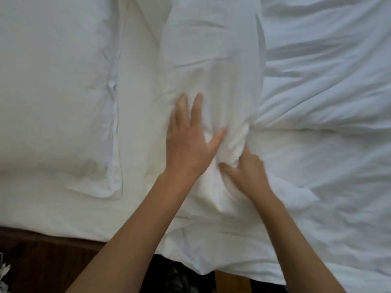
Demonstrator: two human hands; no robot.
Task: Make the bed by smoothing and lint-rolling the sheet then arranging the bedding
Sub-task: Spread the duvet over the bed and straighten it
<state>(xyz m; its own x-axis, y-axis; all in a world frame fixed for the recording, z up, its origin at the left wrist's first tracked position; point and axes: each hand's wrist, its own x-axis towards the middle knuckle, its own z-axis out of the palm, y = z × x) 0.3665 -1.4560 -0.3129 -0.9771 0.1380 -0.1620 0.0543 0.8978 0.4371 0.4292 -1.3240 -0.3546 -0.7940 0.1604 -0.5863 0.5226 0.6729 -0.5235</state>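
Hands bunch white bedding at the bed's near edge

Left hand [188,142] lies flat with fingers straight and spread, pressing the white cover [211,66] down onto the bed. Just beside it, the right hand [245,170] has its fingers curled into a bunched fold [232,144] of the same cloth, gripping it. A pillow [53,81] lies to the left, and a rumpled duvet [328,70] fills the right side.

Likely trouble: pulling on the gathered fold while the flat palm pins the cloth nearby could set new creases rather than smooth them, or drag the duvet edge out of line.

Motion blur softens both hands, so the right fingertips are lost in the fabric. White on white makes it hard to tell sheet from cover. No lint roller shows. The bed's far side is cut off, and only a strip of dark floor [53,267] shows below.
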